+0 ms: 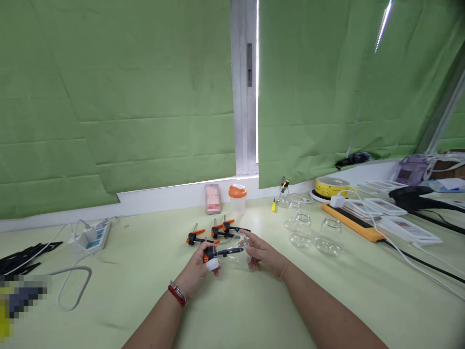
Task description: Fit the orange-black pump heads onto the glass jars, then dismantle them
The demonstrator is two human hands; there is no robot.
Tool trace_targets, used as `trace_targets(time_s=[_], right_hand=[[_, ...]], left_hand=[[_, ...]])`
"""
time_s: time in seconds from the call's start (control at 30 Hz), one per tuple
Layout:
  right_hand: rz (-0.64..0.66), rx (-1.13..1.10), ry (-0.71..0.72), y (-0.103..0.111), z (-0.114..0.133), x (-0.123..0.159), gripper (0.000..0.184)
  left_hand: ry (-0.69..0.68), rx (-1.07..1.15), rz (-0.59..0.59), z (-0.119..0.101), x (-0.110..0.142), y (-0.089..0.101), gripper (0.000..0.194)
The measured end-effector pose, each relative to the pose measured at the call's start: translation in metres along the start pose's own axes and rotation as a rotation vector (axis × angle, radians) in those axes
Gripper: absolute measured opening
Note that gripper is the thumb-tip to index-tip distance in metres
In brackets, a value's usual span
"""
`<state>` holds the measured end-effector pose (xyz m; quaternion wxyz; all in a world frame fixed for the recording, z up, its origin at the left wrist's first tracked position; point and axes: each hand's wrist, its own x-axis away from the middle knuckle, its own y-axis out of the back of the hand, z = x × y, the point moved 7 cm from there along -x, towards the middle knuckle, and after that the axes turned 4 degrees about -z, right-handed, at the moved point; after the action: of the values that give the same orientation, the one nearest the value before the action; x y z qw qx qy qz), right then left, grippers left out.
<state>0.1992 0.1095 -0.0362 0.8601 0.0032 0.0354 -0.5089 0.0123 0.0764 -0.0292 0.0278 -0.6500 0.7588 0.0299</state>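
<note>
Head view: left hand [203, 260] has its fingers closed around the head of a black-and-orange fitting [222, 252], stem directed toward the right hand [260, 252]. Right fingers grip a clear bottle [240, 259]; cannot tell whether the stem lies inside it or in front. Both items are well short of the bench's [232, 310] back edge. Three similar fittings [217, 233] lie just beyond; an orange-lidded cup [237, 199] stands near that edge.

Black-and-orange fitting [222, 252], colourless bottle [237, 259], orange cup lid [237, 192], plain green blinds [119, 97], pale yellow-green table [232, 315].
</note>
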Motion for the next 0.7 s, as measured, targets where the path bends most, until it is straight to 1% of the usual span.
trace_targets(time_s=[0.3,0.7], right_hand=[[0.0,0.0,0.003,0.0007,-0.0009,-0.0025,0.065],[-0.014,0.009,-0.041,0.0008,-0.0025,-0.0016,0.064]], left_hand=[[-0.02,-0.018,0.024,-0.0021,-0.0004,-0.001,0.036],[-0.027,-0.061,0.026,-0.0042,0.0004,-0.0006,0.033]])
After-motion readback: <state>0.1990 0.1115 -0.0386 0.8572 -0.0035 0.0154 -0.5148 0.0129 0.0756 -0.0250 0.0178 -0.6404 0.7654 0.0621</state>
